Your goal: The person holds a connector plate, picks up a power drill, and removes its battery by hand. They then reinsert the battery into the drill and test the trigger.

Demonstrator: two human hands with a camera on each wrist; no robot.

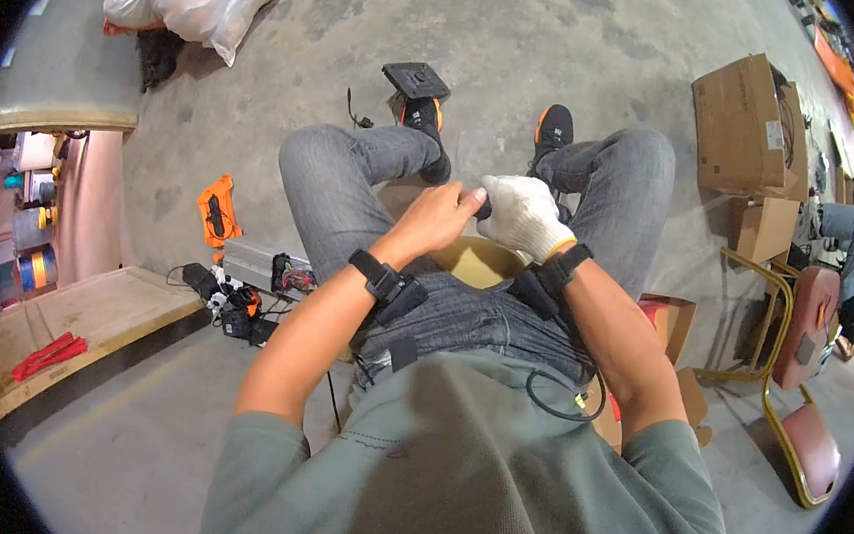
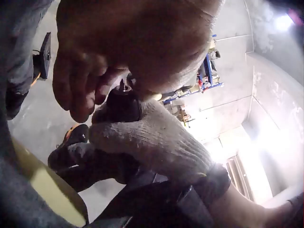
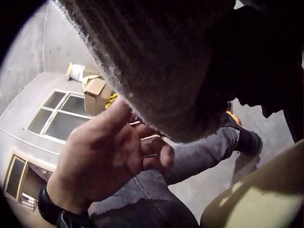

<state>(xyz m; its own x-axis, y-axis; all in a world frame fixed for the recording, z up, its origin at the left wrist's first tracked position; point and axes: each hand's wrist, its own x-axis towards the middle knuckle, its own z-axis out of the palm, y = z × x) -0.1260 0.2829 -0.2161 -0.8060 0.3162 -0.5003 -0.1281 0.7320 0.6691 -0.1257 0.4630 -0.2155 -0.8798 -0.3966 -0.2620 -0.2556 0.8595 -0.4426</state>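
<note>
A white knitted glove covers my right hand (image 1: 522,212), which grips a dark, round-ended object (image 1: 484,209). In the left wrist view a small metal tip (image 2: 122,85) protrudes from the dark object (image 2: 124,103) held by the gloved hand (image 2: 147,135). My bare left hand (image 1: 439,216) is close against it, thumb and bent fingers on either side of the tip; whether they pinch anything is hidden. In the right wrist view the left hand (image 3: 111,154) has curled fingers, with the glove (image 3: 156,71) covering its thumb tip.
A yellow container (image 1: 482,263) sits between the thighs. A black device (image 1: 417,80) is by one shoe. Cardboard boxes (image 1: 739,131) and a chair (image 1: 805,327) are on the right; a wooden bench (image 1: 102,317) with red-handled tools (image 1: 49,356), an orange item (image 1: 219,212) and cables are on the left.
</note>
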